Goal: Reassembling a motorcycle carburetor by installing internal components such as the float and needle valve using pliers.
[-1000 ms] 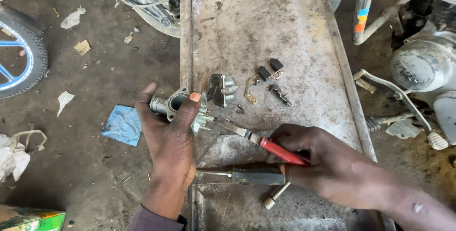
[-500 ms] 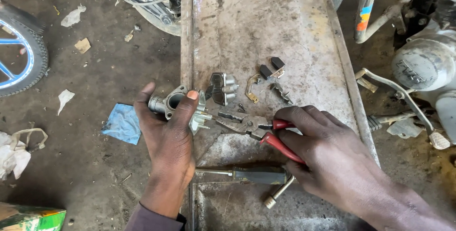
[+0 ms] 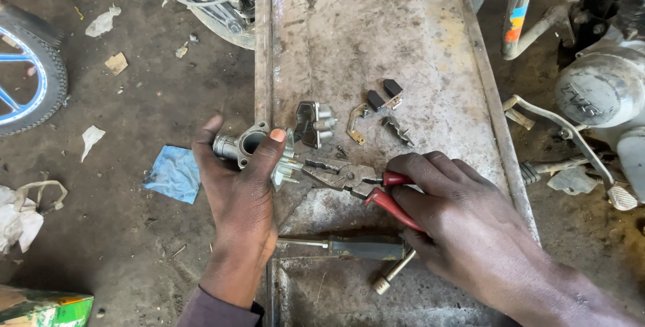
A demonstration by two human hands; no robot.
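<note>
Since a moment ago, my right hand (image 3: 463, 226) has slid its grip back along the red-handled pliers (image 3: 356, 180), whose open jaws now lie at the metal carburetor body (image 3: 259, 152). My left hand (image 3: 238, 192) grasps that body at the bench's (image 3: 403, 51) left edge. Near me lies a dark-handled screwdriver (image 3: 349, 246).

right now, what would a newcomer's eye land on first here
Mid-frame, the left hand grips a metal carburetor body at the edge of a rusty steel bench. Beside it, the right hand holds red-handled pliers, nose toward that part. Small loose parts lie just beyond.
</note>
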